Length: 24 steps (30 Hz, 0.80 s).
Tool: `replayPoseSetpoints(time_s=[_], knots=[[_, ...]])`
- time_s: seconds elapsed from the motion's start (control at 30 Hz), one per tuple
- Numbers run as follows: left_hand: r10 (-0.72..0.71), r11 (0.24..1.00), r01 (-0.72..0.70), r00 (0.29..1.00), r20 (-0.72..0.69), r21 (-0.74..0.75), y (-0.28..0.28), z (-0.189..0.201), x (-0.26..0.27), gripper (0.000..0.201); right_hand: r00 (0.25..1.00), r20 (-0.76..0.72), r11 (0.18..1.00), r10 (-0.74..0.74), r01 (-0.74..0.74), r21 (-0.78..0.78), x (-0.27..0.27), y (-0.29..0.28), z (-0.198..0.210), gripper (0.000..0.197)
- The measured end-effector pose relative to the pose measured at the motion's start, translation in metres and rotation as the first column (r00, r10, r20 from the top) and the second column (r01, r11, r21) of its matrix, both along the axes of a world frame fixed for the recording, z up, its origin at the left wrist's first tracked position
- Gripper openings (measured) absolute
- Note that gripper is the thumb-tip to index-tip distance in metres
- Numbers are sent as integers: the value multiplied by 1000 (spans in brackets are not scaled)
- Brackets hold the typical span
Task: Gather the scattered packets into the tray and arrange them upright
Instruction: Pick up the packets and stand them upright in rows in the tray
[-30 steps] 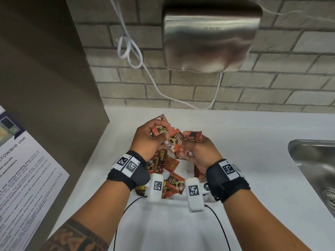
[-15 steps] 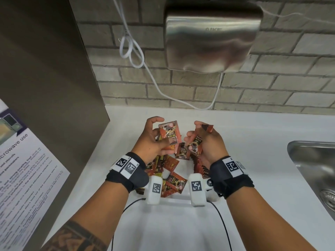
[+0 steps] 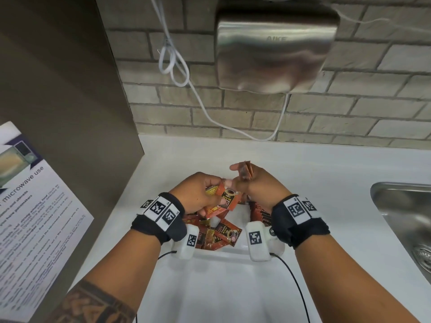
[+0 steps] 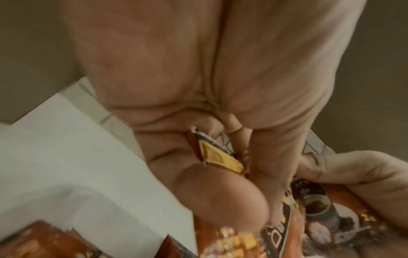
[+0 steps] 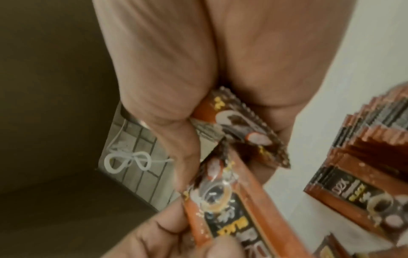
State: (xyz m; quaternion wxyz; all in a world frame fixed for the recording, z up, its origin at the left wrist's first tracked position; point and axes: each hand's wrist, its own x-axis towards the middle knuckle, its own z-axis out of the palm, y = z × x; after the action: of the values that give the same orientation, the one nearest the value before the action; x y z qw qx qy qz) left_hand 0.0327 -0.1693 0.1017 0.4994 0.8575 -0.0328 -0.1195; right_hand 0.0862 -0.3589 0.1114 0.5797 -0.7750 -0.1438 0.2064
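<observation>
Both hands are sorting packets above the white tray (image 3: pixel 224 251) on the table (image 3: pixel 326 183). The left hand (image 3: pixel 198 194) pinches a few packets (image 3: pixel 227 198), fingers curled round them. The right hand (image 3: pixel 258 183) grips a small stack (image 3: pixel 245 170) standing on edge. Loose packets (image 3: pixel 224 234) lie flat in the tray, beside a neat row (image 5: pixel 364 139). Next, I think, the held ones must be squared up and set down standing beside that row.

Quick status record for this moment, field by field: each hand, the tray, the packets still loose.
left hand: grips orange packets
right hand: holds a small stack of packets edge-up
tray: white, on the counter below both hands
upright row: packets standing on edge at the tray's right side
loose packets: lying jumbled in the tray's left part
task: not finished
</observation>
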Motion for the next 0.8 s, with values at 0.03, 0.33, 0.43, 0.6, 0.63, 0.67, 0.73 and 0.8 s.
replayPoseSetpoints(time_s=[0.03, 0.33, 0.43, 0.6, 0.63, 0.67, 0.73, 0.8], knots=[[9, 1000, -9, 1000, 5, 27, 1, 1, 0, 27, 998, 22, 996, 52, -50, -72, -1, -1, 0, 45], [159, 982, -144, 978, 134, -120, 1, 15, 2, 43, 977, -75, 943, 201, -214, -255, -13, -7, -4, 20], [115, 986, -91, 978, 173, -138, -8, 16, 2, 41, 960, -84, 896, 269, -281, -343, -16, -3, -3, 20], [230, 961, -188, 950, 209, -202, 2, 1, 7, 11, 956, -259, 990, 138, -133, 38, -18, -3, -16, 34], [251, 958, -210, 943, 219, -195, 5, -2, 8, 12, 951, -288, 989, 114, -82, 119, -16, -2, -18, 34], [251, 959, -209, 939, 234, -192, 6, -4, 7, 14, 942, -323, 980, 92, -28, 197, -15, -1, -19, 34], [186, 973, -140, 947, 261, -185, 3, -8, 6, 21, 911, -411, 937, 14, 132, 324, -10, 3, -18, 42], [83, 993, -52, 950, 300, -110, -3, -11, 2, 31, 904, -427, 890, -17, 208, 407, -7, 8, -17, 52]])
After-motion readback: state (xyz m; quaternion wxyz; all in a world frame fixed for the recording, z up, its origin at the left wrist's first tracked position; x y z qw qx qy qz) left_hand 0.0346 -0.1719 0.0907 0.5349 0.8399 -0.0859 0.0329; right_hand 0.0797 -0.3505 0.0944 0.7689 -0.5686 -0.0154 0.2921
